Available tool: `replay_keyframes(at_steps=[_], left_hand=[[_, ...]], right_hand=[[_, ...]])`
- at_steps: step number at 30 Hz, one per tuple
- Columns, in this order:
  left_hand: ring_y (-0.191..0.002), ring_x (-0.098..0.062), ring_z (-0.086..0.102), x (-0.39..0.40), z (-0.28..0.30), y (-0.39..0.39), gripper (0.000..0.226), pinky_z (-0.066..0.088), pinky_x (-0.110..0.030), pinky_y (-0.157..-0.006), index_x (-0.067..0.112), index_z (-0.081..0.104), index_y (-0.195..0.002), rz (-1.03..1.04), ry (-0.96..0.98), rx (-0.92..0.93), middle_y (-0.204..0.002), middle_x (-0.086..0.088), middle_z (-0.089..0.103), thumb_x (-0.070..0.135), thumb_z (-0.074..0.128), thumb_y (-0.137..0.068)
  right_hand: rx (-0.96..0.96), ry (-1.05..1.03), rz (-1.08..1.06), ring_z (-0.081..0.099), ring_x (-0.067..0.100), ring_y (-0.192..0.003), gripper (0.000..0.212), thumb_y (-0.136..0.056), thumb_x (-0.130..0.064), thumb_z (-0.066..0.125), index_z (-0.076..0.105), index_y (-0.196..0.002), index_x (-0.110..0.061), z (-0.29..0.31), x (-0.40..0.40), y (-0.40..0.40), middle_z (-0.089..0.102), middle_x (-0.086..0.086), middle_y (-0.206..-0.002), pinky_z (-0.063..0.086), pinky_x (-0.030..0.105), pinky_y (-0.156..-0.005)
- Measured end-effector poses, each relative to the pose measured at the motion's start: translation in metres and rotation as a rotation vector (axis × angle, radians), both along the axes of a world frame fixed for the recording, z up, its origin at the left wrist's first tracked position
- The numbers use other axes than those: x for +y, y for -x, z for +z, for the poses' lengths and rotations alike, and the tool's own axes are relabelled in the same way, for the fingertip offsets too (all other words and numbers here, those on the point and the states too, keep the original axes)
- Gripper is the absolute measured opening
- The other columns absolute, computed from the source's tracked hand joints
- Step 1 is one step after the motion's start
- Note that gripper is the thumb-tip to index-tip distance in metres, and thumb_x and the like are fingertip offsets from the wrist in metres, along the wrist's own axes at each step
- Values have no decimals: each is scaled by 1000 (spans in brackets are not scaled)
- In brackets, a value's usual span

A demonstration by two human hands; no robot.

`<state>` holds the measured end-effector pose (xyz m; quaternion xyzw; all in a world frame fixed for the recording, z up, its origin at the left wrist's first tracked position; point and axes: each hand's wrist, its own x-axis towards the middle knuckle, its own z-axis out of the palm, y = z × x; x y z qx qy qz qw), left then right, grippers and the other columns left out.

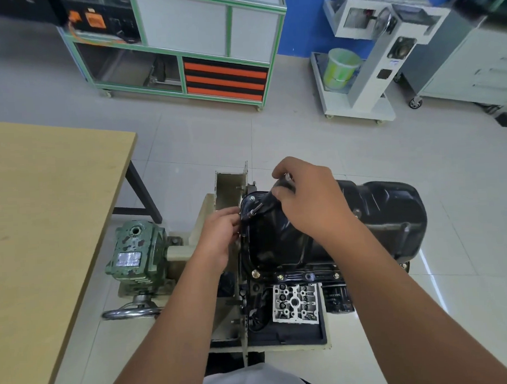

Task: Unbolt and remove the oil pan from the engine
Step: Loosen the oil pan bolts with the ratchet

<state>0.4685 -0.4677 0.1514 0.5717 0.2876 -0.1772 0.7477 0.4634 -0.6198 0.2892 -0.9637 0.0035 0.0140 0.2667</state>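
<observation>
Both hands work at the far-left corner of the upturned engine (295,303), which sits bolted to a beige rotating stand (226,190) on the tiled floor, beside a wooden table (43,186). Largest of the task's things is the black oil pan (378,212), seated on top of the engine with its flange down; it appears not yet lifted, since several brass-coloured flange bolts (256,274) show along its near edge. The step in hand is judged to be unbolting: one fastener on the left flange is being loosened or run out. The right hand (310,201) reaches in from above with the wrist bent down, its fingers curled round the dark handle of a socket driver (268,201), whose shaft slants down and left to the pan's edge. The left hand (219,237) comes in lower, forearm nearly level, with its fingertips closed in a pinch at the tool's tip (251,212); whether they hold the socket or the bolt itself cannot be told. The next move likely calls for keeping the socket square on the bolt head while the handle is turned, then carrying the freed bolt aside and moving on to the remaining bolts. A green gearbox (136,252) with a handwheel (132,311) stands to the left.
</observation>
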Motion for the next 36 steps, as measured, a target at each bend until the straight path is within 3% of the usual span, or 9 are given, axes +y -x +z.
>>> replay_keyframes(at_steps=[6,10,14,17,20,24,28,33,36], left_hand=[[-82,-15,69,1,-1,-1,29,54,-32,-72,14,67,-116,3,6,31,-91,-4,74,1,45,-101],[-63,-11,66,0,-4,-2,32,50,-29,-59,14,69,-114,65,76,93,-76,1,73,-2,47,-97],[-55,-10,67,-1,-7,-2,34,55,-30,-54,11,68,-115,58,78,98,-71,-1,74,-8,51,-93],[-64,-15,71,1,-11,-2,32,63,-37,-68,10,67,-117,36,66,61,-84,-13,77,-8,52,-95],[-85,-23,70,3,-14,2,33,57,-38,-78,25,70,-109,-116,-139,-71,-99,-15,77,-2,64,-92],[-89,-9,69,0,-17,8,37,54,-16,-70,33,70,-92,-255,-369,-241,-93,8,72,-4,73,-88],[-84,-12,69,6,-22,10,21,56,-24,-77,28,72,-101,-347,-488,-321,-93,7,71,9,76,-92],[-75,6,66,17,-30,24,21,49,-8,-68,31,70,-104,-469,-515,-390,-89,13,71,15,77,-92],[-69,-2,64,22,-36,37,34,58,-22,-70,36,66,-115,-512,-477,-419,-89,2,71,13,76,-92]], right_hand=[[33,102,-51,64,21,-85,40,-93,-59,63,66,-102,-20,3,9,1,66,-3,-90,49,32,-65],[14,84,-34,65,22,-88,19,-95,-40,70,69,-109,-27,6,10,6,65,-7,-93,57,37,-76],[-81,-39,-119,63,7,-76,15,-90,-36,76,70,-103,-32,12,-5,12,56,-18,-82,55,31,-69],[-127,-101,-186,57,-13,-77,9,-88,-36,77,71,-93,-33,15,-19,17,58,-22,-82,41,8,-55],[-146,-184,-221,53,-25,-76,10,-87,-30,79,69,-84,-33,15,-27,24,63,-20,-82,36,-4,-58],[-168,-248,-262,57,-19,-75,16,-85,-28,80,68,-76,-34,11,-33,29,68,-20,-73,36,-4,-60],[-186,-271,-285,59,-15,-72,17,-84,-28,81,68,-75,-33,7,-36,30,67,-18,-70,37,-3,-59],[-169,-326,-306,60,-15,-74,13,-84,-27,81,70,-77,-31,3,-39,30,65,-34,-83,38,-3,-59],[-157,-370,-315,61,-12,-73,11,-85,-27,81,72,-79,-30,0,-40,31,67,-28,-83,40,0,-58]])
